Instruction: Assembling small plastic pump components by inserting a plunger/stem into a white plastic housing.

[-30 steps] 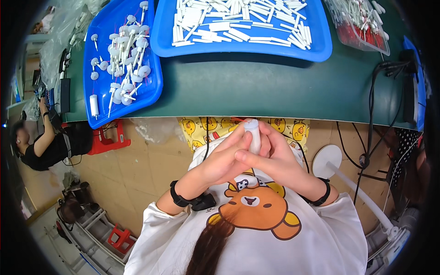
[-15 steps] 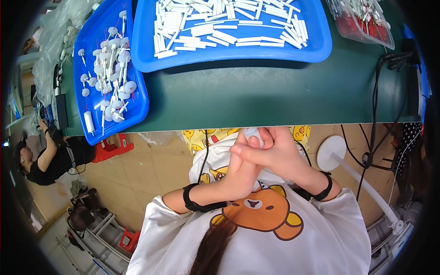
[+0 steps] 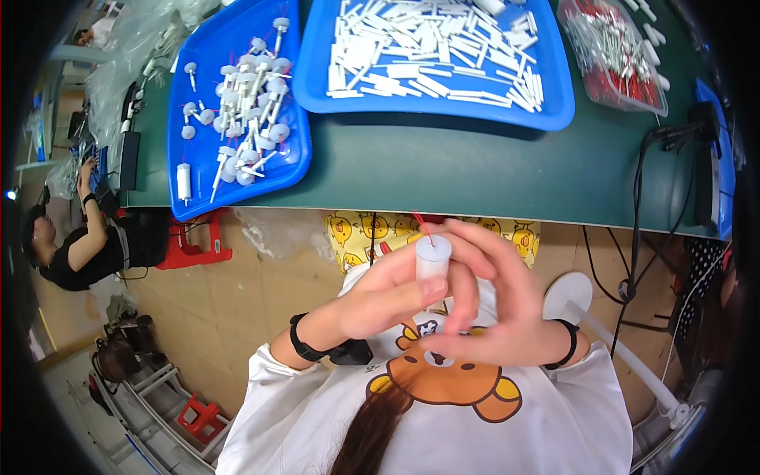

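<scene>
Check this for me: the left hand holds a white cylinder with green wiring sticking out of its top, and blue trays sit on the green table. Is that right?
Not quite: the wiring is red, not green, as the head view shows. The left hand does hold the white cylinder, and blue trays sit on the green table.

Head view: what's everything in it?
Held cylinder: one, white, in left hand
Wide tray: one, blue, top middle
Sticks: many, white, wide tray
Narrow tray: one, blue, top left
Disc-ended pieces: many, whitish, narrow tray
Tub: one, clear, top right
Table: one, green, under trays
Plastic film: some, clear, left
Cables: several, black, right
Stools: two, red, left
Co-worker: one, black clothes, left
Shirt: one, white, lower middle
Wristbands: two, black, wrists
Left hand: one, bare, holding cylinder
Right hand: one, bare, beside cylinder
</scene>
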Tool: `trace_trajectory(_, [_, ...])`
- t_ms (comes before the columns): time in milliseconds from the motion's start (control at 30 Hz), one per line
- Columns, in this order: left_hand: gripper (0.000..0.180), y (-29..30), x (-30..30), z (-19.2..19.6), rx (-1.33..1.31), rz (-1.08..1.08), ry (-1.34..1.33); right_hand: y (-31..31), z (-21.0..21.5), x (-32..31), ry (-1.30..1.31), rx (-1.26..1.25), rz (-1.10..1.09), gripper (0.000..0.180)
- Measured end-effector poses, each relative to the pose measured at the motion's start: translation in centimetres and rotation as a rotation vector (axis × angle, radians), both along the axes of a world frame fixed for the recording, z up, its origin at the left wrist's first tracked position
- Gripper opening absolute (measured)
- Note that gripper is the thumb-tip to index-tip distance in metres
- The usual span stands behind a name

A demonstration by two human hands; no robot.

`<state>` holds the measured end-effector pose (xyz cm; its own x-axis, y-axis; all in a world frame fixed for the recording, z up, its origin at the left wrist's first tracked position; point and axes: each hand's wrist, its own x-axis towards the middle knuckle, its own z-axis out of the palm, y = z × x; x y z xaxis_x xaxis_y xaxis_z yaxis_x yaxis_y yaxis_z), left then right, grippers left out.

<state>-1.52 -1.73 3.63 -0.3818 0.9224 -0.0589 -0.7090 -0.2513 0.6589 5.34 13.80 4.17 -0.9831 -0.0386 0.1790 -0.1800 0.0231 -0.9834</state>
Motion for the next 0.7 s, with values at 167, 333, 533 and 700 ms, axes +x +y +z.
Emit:
trace_trajectory(167, [0.044, 0.7, 0.1, 1.7, 0.148, 0.041, 0.101, 0.9, 2.8, -1.4, 0.434, 0.33, -0.189, 0.071])
trace_trajectory(333, [0.039, 0.9, 0.1, 2.3, 0.184, -0.004, 0.098, 0.7, 3.0, -1.9, 0.564, 0.412, -0.2, 0.064])
trace_trajectory(533, [0.029, 0.9, 0.0, 2.6, 0.141, -0.011, 0.06, 0.5, 3.3, -2.2, 0.51, 0.42, -0.232, 0.06])
trace_trajectory(700, [0.021, 0.7, 0.2, 3.1, 0.07, 0.012, 0.062, 1.0, 3.2, -2.3, 0.584, 0.501, -0.18, 0.06])
